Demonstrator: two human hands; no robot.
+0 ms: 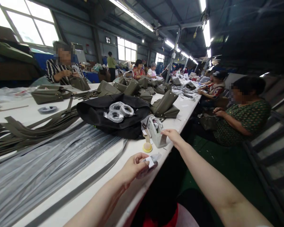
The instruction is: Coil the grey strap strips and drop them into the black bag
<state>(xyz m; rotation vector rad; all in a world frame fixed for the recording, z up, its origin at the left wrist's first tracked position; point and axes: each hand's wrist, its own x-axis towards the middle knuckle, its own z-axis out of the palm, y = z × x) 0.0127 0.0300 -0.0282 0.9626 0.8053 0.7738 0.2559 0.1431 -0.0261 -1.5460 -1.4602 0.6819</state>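
My left hand (134, 167) is closed on a small plastic-wrapped bundle (145, 170) with a white label (150, 161), held over the table's front edge. Beyond it my right hand (171, 135) reaches to a light grey tape dispenser (157, 134), its fingertips at the dispenser's near right end. Whether they pinch a piece of tape is too small to make out. Between the hands, a round yellow-rimmed container (147, 147) sits on the white table (130, 146). Just behind lies a black bag (92, 110) with clear coiled rolls (119, 112) on it.
Long grey strips (49, 164) and dark olive straps (35, 130) cover the table's left side. Olive bags (164, 104) are piled behind the black one. People sit on both sides, one in a green patterned top (243, 118) at right. A grey roll (48, 109) lies farther left.
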